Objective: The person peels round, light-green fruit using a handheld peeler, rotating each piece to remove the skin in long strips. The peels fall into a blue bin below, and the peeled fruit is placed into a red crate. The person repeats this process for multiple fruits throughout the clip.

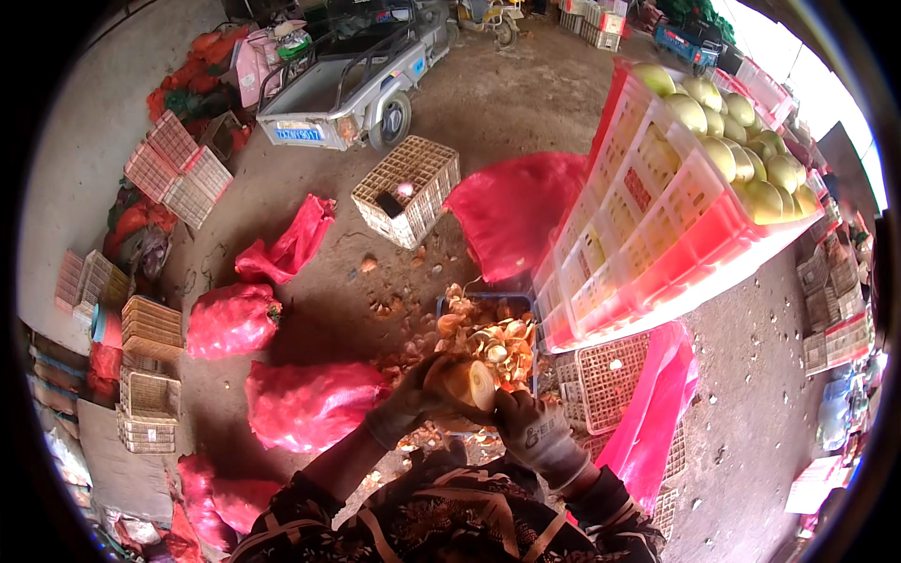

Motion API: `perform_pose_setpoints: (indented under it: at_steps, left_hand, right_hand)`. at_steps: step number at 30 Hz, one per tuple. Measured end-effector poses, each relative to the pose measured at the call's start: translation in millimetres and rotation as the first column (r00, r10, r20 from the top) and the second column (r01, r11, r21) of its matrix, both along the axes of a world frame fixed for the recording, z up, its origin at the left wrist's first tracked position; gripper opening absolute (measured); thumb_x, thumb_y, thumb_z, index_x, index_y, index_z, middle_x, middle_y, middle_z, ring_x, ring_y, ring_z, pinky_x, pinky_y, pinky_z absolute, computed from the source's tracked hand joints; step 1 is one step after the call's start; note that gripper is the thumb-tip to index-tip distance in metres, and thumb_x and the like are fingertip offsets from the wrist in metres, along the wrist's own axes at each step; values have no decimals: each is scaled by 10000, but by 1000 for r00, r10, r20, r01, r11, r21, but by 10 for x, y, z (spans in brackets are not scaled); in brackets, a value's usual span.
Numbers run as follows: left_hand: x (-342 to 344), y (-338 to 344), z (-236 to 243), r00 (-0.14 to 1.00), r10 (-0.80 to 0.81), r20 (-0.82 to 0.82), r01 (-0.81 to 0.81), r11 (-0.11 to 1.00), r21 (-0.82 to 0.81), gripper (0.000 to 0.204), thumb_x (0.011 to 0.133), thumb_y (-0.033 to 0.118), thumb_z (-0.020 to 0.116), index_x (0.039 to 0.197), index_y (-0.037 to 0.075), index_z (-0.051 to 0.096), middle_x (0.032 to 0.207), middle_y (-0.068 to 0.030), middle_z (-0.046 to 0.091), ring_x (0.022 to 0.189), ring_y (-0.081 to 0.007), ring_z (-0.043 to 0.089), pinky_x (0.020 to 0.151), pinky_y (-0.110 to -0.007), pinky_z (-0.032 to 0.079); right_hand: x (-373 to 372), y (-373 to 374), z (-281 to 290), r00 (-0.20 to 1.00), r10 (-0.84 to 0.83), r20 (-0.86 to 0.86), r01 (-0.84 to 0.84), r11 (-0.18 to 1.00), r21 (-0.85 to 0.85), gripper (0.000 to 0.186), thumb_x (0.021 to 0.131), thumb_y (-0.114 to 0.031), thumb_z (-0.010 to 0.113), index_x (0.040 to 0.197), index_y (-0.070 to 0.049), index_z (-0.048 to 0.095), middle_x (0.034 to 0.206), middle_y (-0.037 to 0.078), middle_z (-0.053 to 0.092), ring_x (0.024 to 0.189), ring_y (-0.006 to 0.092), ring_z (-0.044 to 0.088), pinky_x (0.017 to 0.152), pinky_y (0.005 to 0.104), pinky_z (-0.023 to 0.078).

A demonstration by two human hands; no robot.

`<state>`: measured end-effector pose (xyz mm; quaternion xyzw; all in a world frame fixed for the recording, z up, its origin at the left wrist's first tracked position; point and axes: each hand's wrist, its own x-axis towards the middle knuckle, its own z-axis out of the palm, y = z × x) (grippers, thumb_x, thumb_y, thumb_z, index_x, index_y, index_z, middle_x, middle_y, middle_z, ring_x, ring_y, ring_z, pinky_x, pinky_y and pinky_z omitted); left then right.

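Observation:
A large onion (462, 383) with brownish skin and a pale cut-looking end is in my left hand (402, 410), whose fingers wrap round its left side. My right hand (538, 433), in a light grey glove with dark print, is closed at the onion's lower right edge. Its fingertips touch or nearly touch the onion; anything they hold is hidden. Just beyond both hands lies a blue-rimmed crate (536, 324) heaped with dry onion skins (497, 345).
A tall stack of white and red crates (619, 235) full of pale peeled onions rises at the right. Red mesh sacks (314, 403) lie on the left. Ahead are an upturned beige crate (413, 183), a red sack (516, 206) and a grey cargo tricycle (343, 103).

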<state>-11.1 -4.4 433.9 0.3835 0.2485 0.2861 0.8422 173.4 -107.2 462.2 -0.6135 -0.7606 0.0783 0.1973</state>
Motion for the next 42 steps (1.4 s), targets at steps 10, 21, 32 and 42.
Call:
perform_pose_setpoints:
  at_steps: [10, 21, 32, 42]
  left_hand:
    - [-209, -364, -313, 996, -49, 77, 69, 954, -292, 870, 663, 385, 760, 1323, -13, 357, 1262, -135, 492, 1151, -241, 500, 988, -374, 407]
    - [-219, -490, -410, 995, -98, -13, 89, 948, -307, 875, 662, 397, 754, 1322, -12, 352, 1254, -142, 496, 1136, -243, 513, 974, -373, 419]
    - [-162, -329, -135, 995, -59, 80, 70, 987, -142, 905, 636, 348, 786, 1336, -6, 335, 1247, -128, 494, 1138, -244, 504, 982, -374, 405]
    - [-299, -446, -353, 994, -77, 84, 93, 973, -210, 900, 648, 355, 769, 1336, -16, 323, 1257, -128, 488, 1153, -232, 491, 988, -364, 403]
  right_hand:
    - [164, -108, -608, 974, 170, 152, -184, 979, 88, 227, 866, -212, 516, 1050, -79, 518, 693, 87, 486, 496, 238, 501, 440, 379, 395]
    - [343, -253, -1552, 994, -86, 67, 98, 972, -213, 152, 840, -164, 482, 896, -56, 572, 759, 152, 630, 686, 296, 655, 538, 389, 511]
    - [19, -171, -193, 998, 45, -37, -47, 997, -54, 154, 736, -197, 593, 874, -133, 570, 837, 81, 525, 761, 260, 527, 639, 396, 419]
    - [175, -289, -811, 991, 34, 127, -29, 999, -42, 154, 759, -204, 571, 885, -116, 583, 844, 84, 551, 767, 277, 555, 628, 411, 434]
